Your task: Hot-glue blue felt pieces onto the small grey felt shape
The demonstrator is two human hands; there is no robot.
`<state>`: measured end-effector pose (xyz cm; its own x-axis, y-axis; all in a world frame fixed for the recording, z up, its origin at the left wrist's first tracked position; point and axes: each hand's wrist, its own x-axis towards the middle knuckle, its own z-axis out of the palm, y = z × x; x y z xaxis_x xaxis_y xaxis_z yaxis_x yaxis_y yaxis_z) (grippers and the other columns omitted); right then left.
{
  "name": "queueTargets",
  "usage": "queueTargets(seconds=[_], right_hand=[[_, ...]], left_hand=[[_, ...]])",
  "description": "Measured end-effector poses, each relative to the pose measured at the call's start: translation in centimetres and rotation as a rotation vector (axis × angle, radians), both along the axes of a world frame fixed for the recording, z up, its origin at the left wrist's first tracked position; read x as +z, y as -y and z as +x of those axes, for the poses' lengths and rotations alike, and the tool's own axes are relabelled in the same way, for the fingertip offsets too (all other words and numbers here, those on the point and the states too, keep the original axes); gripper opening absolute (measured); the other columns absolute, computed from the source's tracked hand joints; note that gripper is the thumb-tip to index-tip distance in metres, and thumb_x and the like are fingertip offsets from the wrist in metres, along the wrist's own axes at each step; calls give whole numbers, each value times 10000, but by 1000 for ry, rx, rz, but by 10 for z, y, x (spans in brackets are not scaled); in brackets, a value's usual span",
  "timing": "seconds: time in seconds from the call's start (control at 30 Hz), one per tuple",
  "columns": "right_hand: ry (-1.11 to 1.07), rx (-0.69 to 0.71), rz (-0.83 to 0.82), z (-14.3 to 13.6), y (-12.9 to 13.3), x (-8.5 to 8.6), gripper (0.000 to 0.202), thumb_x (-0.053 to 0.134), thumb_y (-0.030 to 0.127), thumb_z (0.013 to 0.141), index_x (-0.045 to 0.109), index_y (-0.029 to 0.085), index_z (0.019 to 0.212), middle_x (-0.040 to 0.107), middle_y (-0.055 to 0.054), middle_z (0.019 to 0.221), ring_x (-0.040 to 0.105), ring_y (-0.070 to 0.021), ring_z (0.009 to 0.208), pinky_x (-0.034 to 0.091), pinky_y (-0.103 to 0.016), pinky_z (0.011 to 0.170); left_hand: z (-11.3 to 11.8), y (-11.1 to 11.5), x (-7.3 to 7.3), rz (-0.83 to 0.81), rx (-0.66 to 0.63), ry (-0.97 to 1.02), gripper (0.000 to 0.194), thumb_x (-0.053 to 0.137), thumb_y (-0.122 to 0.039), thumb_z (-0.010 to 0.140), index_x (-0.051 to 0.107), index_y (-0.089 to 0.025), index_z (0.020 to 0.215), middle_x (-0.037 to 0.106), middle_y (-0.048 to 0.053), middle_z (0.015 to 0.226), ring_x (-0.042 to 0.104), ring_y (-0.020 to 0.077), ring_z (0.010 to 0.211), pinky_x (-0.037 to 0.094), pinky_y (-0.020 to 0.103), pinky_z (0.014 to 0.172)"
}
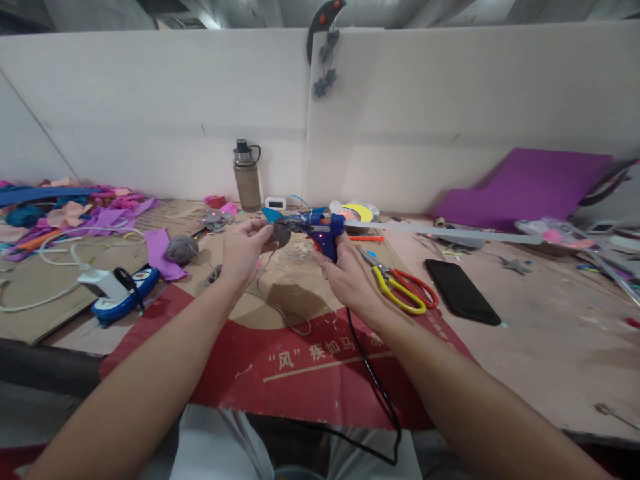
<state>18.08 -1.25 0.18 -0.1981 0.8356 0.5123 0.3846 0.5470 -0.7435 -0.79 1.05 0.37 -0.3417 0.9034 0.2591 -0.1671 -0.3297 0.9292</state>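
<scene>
In my right hand (345,267) is a blue hot glue gun (326,235), its nozzle pointing left and a long pale glue stick (440,231) running out of its back to the right. My left hand (245,250) pinches a small grey felt piece (281,235) close to the nozzle; whether nozzle and felt touch I cannot tell. A strand of grey yarn (280,310) hangs below the left hand onto the cardboard. The black cord (367,360) of the gun drops over the table's front edge.
Scissors (400,290) with red and yellow handles and a black phone (461,292) lie to the right. A power strip (125,297), a grey yarn ball (181,249) and felt scraps (110,220) are on the left. A bottle (247,177) stands behind, before a white partition (150,107).
</scene>
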Motion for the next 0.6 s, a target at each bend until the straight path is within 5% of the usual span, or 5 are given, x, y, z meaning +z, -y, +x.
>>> queueTargets(seconds=[0.6], right_hand=[[-73,1,-16,3,-5,-6,488,527,297,876,489,216,1355,644,-72,909,599,-232,842,519,-397,774]], left_hand=[[0,3,5,20,36,15,220,783,-250,645,657,-132,782,680,35,751,674,156,679,590,313,684]])
